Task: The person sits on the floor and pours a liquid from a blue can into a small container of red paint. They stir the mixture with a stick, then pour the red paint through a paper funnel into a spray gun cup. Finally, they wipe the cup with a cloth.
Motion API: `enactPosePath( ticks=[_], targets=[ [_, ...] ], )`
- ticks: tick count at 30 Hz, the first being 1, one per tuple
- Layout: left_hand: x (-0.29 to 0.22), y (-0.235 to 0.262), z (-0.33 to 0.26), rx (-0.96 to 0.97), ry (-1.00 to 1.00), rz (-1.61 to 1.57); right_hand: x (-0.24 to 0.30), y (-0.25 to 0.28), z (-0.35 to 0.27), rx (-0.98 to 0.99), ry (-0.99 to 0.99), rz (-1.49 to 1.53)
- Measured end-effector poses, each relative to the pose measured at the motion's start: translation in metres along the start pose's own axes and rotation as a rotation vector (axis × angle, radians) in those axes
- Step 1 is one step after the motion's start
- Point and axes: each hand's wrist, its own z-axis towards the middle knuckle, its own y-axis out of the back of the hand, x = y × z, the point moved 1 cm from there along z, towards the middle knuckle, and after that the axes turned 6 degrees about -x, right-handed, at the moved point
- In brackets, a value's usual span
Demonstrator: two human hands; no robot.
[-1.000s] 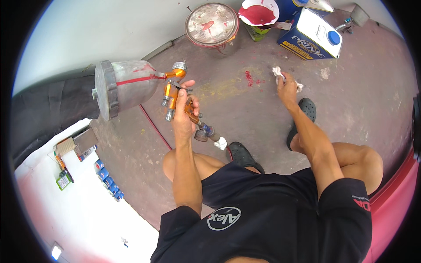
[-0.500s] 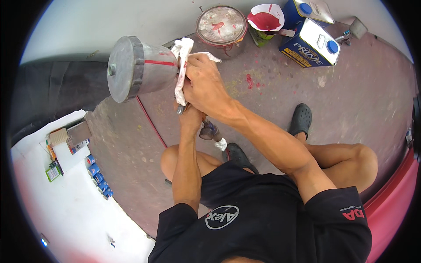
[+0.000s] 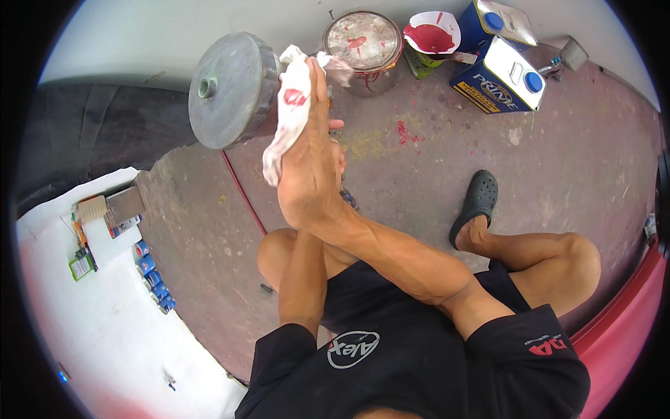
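Note:
A spray gun with a large grey cup [image 3: 230, 91] is tilted on its side, the round lid facing left. My left hand [image 3: 340, 156] is closed round the gun's body, mostly hidden behind my right forearm; a bit of the gun [image 3: 349, 198] shows below it. My right hand [image 3: 310, 153] lies with fingers stretched along a white rag [image 3: 292, 112], holding it against the cup's side. The rag has a red stain and hangs down past the wrist.
A paint-smeared lidded can [image 3: 361, 42], a paper strainer with red paint [image 3: 431, 36] and blue-and-white metal tins [image 3: 495, 77] stand along the wall. Another spray gun [image 3: 569, 56] lies at far right. A red hose [image 3: 243, 188] crosses the stained floor left of my knee.
The cup has swung up and turned its lid more toward me. My right hand has straightened and slid with the rag over the cup's side, now covering most of my left hand.

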Motion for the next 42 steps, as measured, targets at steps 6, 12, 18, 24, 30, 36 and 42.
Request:
enactPosePath(
  ticks=[6, 12, 18, 24, 30, 36, 42],
  targets=[
    [0.008, 0.009, -0.001, -0.038, 0.070, -0.095, 0.036, -0.018, 0.053, -0.076, 0.159, -0.033],
    [0.003, 0.007, -0.004, -0.028, 0.049, -0.048, 0.041, 0.000, 0.028, 0.009, 0.096, 0.108],
    [-0.015, -0.004, -0.007, -0.017, 0.202, -0.099, 0.062, -0.015, 0.023, 0.005, 0.018, -0.051],
    [0.026, 0.011, -0.008, 0.004, 0.200, -0.231, 0.030, -0.007, 0.069, 0.072, -0.313, -0.022],
    [0.016, 0.011, -0.009, 0.022, 0.057, -0.085, 0.019, -0.002, 0.009, -0.118, -0.019, -0.263],
    [0.001, 0.015, -0.008, 0.132, 0.172, -0.189, 0.018, -0.004, 0.055, -0.026, 0.208, -0.285],
    [0.031, 0.004, -0.001, -0.035, -0.171, 0.015, 0.007, 0.010, 0.058, 0.001, -0.381, -0.132]
  ],
)
